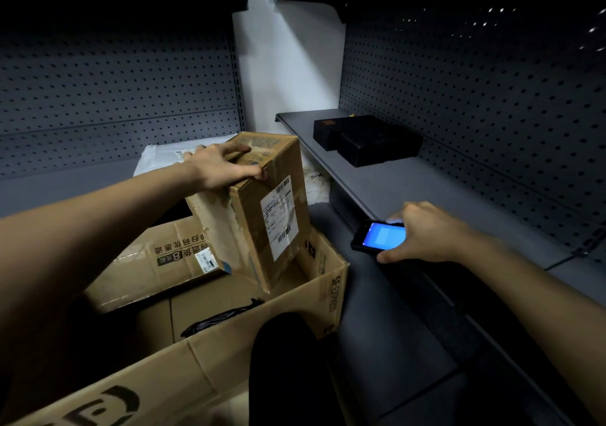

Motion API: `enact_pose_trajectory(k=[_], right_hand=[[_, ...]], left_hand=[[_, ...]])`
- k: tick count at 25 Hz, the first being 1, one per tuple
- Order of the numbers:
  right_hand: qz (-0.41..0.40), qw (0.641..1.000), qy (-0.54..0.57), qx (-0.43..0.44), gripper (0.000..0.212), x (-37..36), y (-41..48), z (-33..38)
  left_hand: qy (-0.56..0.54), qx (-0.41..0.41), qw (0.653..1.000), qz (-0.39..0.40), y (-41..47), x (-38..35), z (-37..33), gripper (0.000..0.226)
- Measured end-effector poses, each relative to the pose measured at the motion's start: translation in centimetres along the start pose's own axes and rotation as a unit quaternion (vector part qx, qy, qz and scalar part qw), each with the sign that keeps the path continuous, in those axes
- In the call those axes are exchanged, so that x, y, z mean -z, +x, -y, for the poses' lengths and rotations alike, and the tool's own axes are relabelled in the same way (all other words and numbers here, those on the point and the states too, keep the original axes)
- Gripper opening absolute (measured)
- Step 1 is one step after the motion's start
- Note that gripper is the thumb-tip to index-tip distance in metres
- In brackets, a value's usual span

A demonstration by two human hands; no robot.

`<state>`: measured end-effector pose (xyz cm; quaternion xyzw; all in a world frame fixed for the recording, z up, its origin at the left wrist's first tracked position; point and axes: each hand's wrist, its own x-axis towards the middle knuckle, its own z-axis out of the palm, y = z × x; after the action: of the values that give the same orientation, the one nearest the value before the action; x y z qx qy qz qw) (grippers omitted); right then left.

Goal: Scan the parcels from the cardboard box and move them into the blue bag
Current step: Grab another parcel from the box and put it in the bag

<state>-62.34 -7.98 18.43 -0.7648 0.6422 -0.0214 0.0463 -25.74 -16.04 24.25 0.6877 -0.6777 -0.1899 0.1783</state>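
A: What do we see of the parcel [262,202]?

B: We see a worn brown carton at the centre of the frame, tilted, its lower corner down inside the big open box [229,343] at the lower left. Its left face is torn, the paper peeled pale. The right face carries a white shipping label [280,217] with barcodes at top and bottom; we cannot read the print.

A: And our hands?

B: Our left hand [223,168] is closed over the parcel's top edge, fingers spread on top and thumb on the near face. Our right hand [423,235], at centre right, is curled around a dark scanner [380,237] with a lit blue screen, thumb below and fingers above.

A: Any writing we can make out?

B: Under the parcel lies another carton [157,261] with upside-down Chinese print, a figure "8" and a small barcode sticker. The box's right wall shows "SF EXPRESS" running sideways, and its near flap a dark round logo.

A: Anything else?

B: A black bag [223,319] lies in the box, and two black boxes [367,140] sit on the grey shelf [410,182] at the upper right.
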Motion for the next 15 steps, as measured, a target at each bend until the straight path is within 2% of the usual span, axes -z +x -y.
enact_pose_trajectory(k=[3, 10, 15], right_hand=[[0.017, 1.000, -0.013, 0.020, 0.059, 0.1, 0.0, 0.8], [0.005, 1.000, 0.007, -0.023, 0.068, 0.3, -0.4, 0.6], [-0.046, 0.987, 0.022, -0.151, 0.069, -0.7, 0.7, -1.3]], left_hand=[[0.001, -0.005, 1.000, 0.006, -0.1, 0.2, -0.1, 0.106], [0.012, 0.006, 1.000, 0.006, -0.4, 0.0, -0.2, 0.104], [0.006, -0.024, 1.000, 0.012, -0.5, -0.5, 0.1, 0.103]])
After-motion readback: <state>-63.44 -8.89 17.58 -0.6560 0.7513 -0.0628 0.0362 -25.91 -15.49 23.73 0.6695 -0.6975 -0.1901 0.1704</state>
